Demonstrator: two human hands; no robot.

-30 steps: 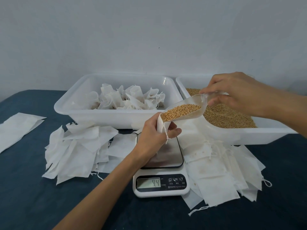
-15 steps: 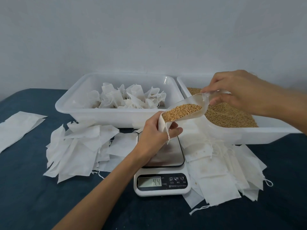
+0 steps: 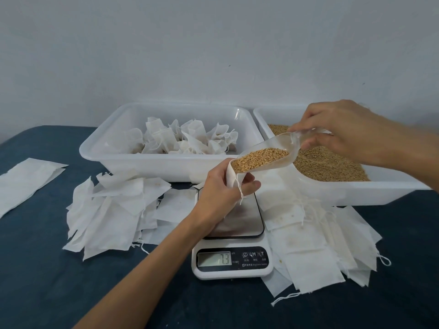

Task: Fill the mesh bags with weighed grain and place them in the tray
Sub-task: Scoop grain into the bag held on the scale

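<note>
Dark blue worktop (image 3: 47,293): left hand (image 3: 219,195) pinches a mesh bag (image 3: 234,179) above the scale (image 3: 234,245) (display blurred); right hand (image 3: 342,129) grips a clear scoop (image 3: 268,155) of grain (image 3: 259,159).

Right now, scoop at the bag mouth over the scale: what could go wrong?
1. The scoop is heaped with grain and the bag mouth held by the left hand looks narrow; a fast tip by the right hand may spill grain onto the scale.
2. The left hand seems to rest near the scale's plate, so the display may misread.
</note>
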